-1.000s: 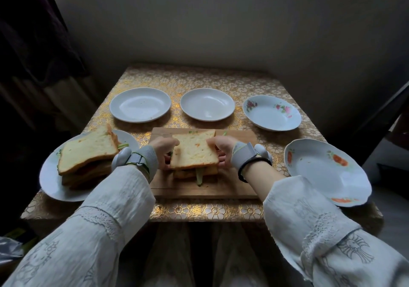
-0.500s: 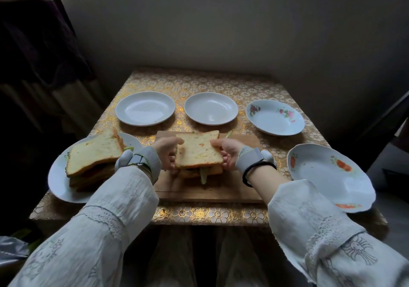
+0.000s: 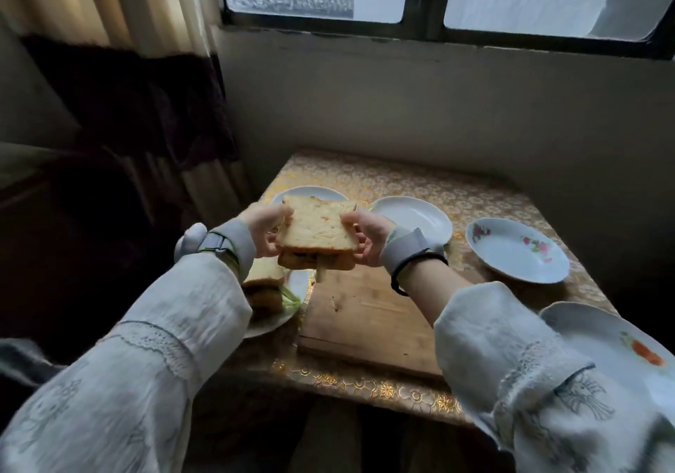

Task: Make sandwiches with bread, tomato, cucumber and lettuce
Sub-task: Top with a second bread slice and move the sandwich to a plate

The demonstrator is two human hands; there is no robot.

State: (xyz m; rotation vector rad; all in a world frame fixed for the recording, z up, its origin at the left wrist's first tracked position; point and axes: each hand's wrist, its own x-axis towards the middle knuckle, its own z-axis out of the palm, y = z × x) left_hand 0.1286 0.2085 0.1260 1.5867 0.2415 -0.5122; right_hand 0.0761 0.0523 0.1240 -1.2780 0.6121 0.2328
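Sandwich [image 3: 317, 233] between left hand [image 3: 263, 229] — right hand [image 3: 367, 240].

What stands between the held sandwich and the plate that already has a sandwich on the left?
Nothing visible. Both hands, left hand and right hand, hold the sandwich in the air; the plate lies below it, leftward.

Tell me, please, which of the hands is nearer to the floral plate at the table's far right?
Right. The right hand grips the sandwich on the side facing the floral plate; the left hand grips its opposite side, farther away.
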